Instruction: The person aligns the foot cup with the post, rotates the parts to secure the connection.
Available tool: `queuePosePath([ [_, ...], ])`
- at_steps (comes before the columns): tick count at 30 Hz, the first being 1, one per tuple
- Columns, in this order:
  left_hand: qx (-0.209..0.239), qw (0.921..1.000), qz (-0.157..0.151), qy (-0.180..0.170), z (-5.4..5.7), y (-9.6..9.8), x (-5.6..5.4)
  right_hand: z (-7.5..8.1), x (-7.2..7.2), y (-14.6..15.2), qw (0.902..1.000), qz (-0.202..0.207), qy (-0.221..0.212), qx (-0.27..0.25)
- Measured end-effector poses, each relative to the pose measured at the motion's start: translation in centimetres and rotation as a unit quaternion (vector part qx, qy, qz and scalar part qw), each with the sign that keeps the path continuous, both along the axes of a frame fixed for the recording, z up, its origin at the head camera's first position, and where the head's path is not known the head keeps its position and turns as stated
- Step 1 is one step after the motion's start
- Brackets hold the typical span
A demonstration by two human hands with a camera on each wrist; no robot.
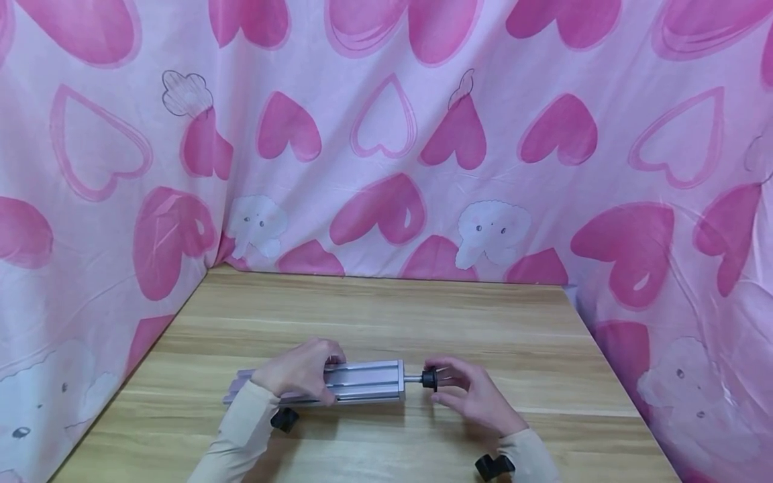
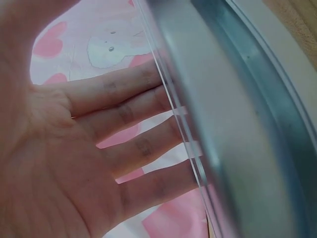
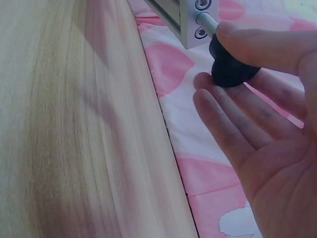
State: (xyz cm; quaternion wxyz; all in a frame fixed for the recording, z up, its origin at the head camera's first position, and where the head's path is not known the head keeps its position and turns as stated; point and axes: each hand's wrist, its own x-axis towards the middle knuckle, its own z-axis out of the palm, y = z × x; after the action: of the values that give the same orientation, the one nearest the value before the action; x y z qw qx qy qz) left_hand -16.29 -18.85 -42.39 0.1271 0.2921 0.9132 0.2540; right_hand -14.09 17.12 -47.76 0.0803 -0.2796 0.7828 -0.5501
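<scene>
A silver aluminium profile [image 1: 365, 381] with long grooves is held just above the table, lying roughly level. My left hand [image 1: 302, 370] grips it across the middle, thumb on the near side and fingers over the far side. In the left wrist view the fingers [image 2: 143, 144] reach to the profile's edge. From the end plate [image 3: 196, 22], which has screws in it, a threaded rod [image 1: 413, 379] sticks out to the right. It carries a black lobed knob [image 3: 233, 64]. My right hand [image 1: 474, 396] pinches this knob between thumb and fingers.
The wood-grain table [image 1: 386, 308] spreads under both hands. Pink and white heart-patterned cloth [image 1: 374, 201] hangs at the back and along both sides. Black wrist mounts [image 1: 285, 420] sit under the forearms, close to the tabletop.
</scene>
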Motion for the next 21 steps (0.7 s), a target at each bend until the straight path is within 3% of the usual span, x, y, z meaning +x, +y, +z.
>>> queuePosePath([
  [11,-0.008,0.9999,0.002,0.012,-0.01,0.3,0.38,-0.1,0.2,0.35,0.9951,-0.046,-0.055,0.067],
  [21,-0.013,0.9998,0.008,-0.008,0.82,0.46,0.24,0.33,0.2,0.39,0.992,-0.05,-0.081,0.083],
])
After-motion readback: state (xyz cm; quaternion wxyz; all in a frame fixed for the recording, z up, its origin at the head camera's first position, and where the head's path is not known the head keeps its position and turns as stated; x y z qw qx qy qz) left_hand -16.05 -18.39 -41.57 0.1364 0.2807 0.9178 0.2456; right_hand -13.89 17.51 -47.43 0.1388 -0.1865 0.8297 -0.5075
